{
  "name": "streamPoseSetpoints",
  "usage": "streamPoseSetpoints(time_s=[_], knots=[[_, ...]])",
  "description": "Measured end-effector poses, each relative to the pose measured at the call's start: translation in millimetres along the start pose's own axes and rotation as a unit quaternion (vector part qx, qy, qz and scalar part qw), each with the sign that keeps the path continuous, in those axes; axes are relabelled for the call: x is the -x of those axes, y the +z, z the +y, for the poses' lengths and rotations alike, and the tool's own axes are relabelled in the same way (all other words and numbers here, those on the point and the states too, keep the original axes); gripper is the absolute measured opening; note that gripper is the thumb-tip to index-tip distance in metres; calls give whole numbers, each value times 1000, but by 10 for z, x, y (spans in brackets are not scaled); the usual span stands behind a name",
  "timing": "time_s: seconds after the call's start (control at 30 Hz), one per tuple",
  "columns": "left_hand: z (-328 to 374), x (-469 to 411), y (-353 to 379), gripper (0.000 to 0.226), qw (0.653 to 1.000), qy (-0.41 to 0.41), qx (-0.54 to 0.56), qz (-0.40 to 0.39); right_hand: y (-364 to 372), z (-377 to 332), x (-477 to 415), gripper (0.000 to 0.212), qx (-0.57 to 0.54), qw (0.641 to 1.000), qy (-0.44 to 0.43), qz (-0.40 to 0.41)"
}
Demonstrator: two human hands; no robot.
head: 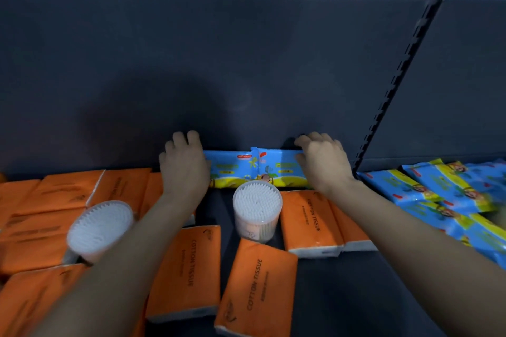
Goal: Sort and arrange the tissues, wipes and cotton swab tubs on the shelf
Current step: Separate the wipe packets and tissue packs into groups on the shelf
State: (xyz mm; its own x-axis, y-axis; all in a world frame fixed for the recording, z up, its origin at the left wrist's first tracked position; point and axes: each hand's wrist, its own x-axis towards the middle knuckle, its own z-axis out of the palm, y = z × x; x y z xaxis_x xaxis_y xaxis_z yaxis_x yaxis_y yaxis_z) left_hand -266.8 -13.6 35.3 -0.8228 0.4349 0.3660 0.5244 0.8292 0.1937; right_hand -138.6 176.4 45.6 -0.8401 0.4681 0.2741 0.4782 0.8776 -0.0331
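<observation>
Dark grey shelf (pixel 342 295), back panel upright. Orange tissue packs (pixel 256 290): 4 clear at centre and right, lying flat; the left heap is overlapped and blurred, count uncertain. Blue wipes heap (pixel 427 191) far right, overlapping, count uncertain. 1 wipes pack (pixel 254 169) on edge against the back panel; left hand (pixel 186 164) grips its left end, right hand (pixel 323 161) its right end, hands apart. 2 clear tubs, both full of cotton swabs: upright tub (pixel 257 216) just in front of that pack, tilted tub (pixel 100 227) on the left orange packs.
</observation>
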Motion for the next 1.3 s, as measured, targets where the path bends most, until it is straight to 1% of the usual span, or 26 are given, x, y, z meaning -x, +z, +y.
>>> streamPoseSetpoints(time_s=[0.03,0.1,0.17,0.23,0.33,0.4,0.47,0.5,0.57,0.67,0.73,0.77,0.83,0.9,0.93,1.0,1.07,1.13,1.2,1.27,1.3], knots=[[51,31,-38,41,1000,15,17,16,-39,40,39,29,-11,1000,8,1],[205,108,-140,30,994,53,88,42,-101,145,126,32,-33,999,40,-17],[418,212,-255,22,978,95,179,54,-132,285,200,35,-59,993,88,-49],[768,411,-363,16,959,135,246,47,-176,524,352,40,-76,984,128,-102],[1011,576,-374,15,940,181,290,-17,-124,592,425,57,-68,959,168,-220],[1132,655,-291,18,942,182,269,-89,-97,614,463,77,-49,945,188,-262],[1302,752,-221,24,954,162,182,-173,-97,727,495,94,-34,937,196,-287],[1366,792,-199,27,958,146,130,-210,-99,775,506,98,-27,934,191,-300],[1464,858,-170,31,959,104,54,-258,-138,831,532,98,-22,933,159,-323],[1557,913,-103,41,957,37,-2,-287,-199,873,586,92,-56,931,107,-344],[1577,930,-61,51,950,-13,-21,-310,-189,913,603,86,-100,928,77,-351],[1580,939,-52,55,947,-34,-18,-319,-179,937,607,87,-123,924,71,-356],[1551,965,-29,61,939,-82,14,-333,-168,971,630,95,-153,918,65,-359],[1514,999,-21,64,934,-125,58,-330,-167,1002,651,101,-176,918,67,-349],[1499,1012,-11,64,931,-148,84,-324,-178,1013,668,100,-194,917,72,-342],[1506,1050,-14,59,920,-191,154,-305,-191,1063,694,86,-250,904,101,-331],[1528,1080,-31,55,901,-234,233,-282,-198,1129,722,68,-321,885,136,-309],[1529,1088,-65,56,877,-256,317,-256,-223,1193,752,61,-369,868,166,-288],[1538,1075,-88,59,854,-260,386,-231,-261,1286,779,53,-421,846,193,-264],[1581,1044,-121,56,848,-248,423,-202,-326,1378,803,39,-486,812,212,-242],[1625,1017,-146,54,846,-238,439,-186,-388,1425,838,32,-505,804,216,-230]])
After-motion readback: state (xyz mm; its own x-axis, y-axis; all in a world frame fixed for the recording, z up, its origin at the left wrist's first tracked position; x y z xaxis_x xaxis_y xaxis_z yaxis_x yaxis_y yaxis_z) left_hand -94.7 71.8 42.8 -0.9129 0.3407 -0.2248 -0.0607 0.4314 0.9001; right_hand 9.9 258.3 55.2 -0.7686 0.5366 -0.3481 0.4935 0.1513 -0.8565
